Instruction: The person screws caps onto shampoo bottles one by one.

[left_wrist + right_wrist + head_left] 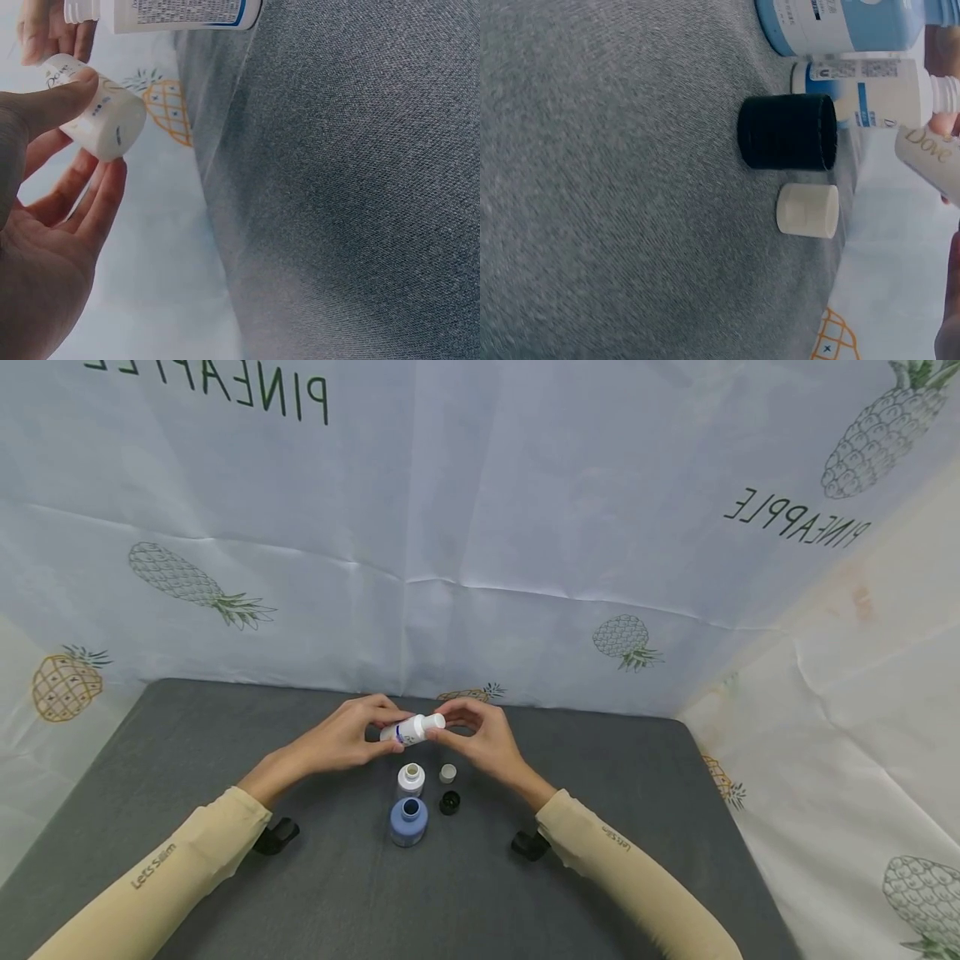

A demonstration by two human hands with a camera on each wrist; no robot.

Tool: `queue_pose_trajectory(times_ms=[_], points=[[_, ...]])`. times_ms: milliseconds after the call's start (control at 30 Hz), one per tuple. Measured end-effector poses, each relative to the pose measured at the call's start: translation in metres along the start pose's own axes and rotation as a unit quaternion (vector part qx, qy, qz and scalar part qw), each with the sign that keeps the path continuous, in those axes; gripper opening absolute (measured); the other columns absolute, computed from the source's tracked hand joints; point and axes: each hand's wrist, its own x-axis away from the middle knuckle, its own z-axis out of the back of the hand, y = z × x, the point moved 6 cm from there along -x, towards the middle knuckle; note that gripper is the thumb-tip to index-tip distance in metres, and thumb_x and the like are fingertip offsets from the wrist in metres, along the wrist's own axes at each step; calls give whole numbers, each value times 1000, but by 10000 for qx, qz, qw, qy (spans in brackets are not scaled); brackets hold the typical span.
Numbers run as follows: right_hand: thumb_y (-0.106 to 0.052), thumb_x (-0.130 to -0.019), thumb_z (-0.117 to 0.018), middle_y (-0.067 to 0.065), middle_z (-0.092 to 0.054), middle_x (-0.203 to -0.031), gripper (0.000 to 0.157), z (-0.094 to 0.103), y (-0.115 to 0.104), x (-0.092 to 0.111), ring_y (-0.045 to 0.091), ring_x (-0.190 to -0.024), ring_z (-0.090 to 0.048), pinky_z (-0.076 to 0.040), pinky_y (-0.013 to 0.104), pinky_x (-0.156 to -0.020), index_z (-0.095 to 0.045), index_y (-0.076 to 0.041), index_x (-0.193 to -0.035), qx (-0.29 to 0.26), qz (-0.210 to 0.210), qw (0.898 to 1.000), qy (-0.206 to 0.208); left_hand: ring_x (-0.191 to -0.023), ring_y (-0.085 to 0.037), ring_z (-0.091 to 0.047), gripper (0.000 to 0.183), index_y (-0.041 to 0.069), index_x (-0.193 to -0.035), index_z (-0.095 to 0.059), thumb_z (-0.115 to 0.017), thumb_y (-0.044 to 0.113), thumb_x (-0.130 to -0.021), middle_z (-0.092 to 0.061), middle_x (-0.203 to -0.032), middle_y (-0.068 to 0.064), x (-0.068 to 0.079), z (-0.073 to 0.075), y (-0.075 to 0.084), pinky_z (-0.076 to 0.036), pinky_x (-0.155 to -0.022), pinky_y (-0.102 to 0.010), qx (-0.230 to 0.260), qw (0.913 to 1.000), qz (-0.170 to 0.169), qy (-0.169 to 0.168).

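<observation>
My left hand (348, 739) holds a small white Dove bottle (406, 731) tilted above the table, its cap end toward the right. In the left wrist view, the thumb and fingers of the left hand (56, 217) grip the bottle (112, 124) near its base. My right hand (486, 742) pinches the white cap (433, 722) at the bottle's other end; whether the cap is loose, I cannot tell. Below the hands stand an uncapped white bottle (410, 779) and an uncapped blue bottle (408, 823), both upright.
A white cap (447, 773) and a black cap (450, 802) lie to the right of the standing bottles. Black straps (277, 837) show at both wrists. The dark grey table (337, 893) meets a pale pineapple-print cloth (495, 510) at the back.
</observation>
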Motion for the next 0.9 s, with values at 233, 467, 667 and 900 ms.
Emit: queue_pose_trajectory(times_ms=[233, 467, 667, 900], points=[[-1, -92, -85, 23, -77, -118, 28, -4, 3, 2, 17, -103, -79, -66, 48, -99, -74, 2, -117, -18, -98, 9999, 117, -94, -14, -63, 45, 3, -136, -75, -86, 11, -93, -74, -114, -8, 1, 0, -2, -58, -77, -40, -14, 10000, -37, 14], [0, -91, -85, 23, -77, -117, 27, -4, 3, 2, 10, -103, -78, -67, 42, -98, -74, 2, -116, -73, -69, 9998, 158, -95, -15, -64, 46, 2, -137, -75, -86, 10, -93, -74, -115, -8, 0, 0, -1, -59, -78, -42, -4, 10000, -14, -13], [0, -92, -85, 22, -77, -117, 27, -4, 4, 1, 6, -102, -76, -67, 37, -99, -74, 2, -116, -101, -92, 9997, 190, -95, -15, -63, 47, 3, -137, -75, -87, 10, -92, -74, -115, -7, -1, -1, -1, -59, -79, -45, 31, 10000, 38, -29], [1, -93, -83, 24, -75, -127, 34, -4, 3, 2, 21, -116, -77, -64, 38, -106, -73, 2, -126, -277, 119, 9995, -33, -94, -13, -64, 47, 3, -137, -75, -87, 10, -92, -74, -115, -8, 0, 1, -2, -59, -78, -42, 18, 10000, -38, 37]])
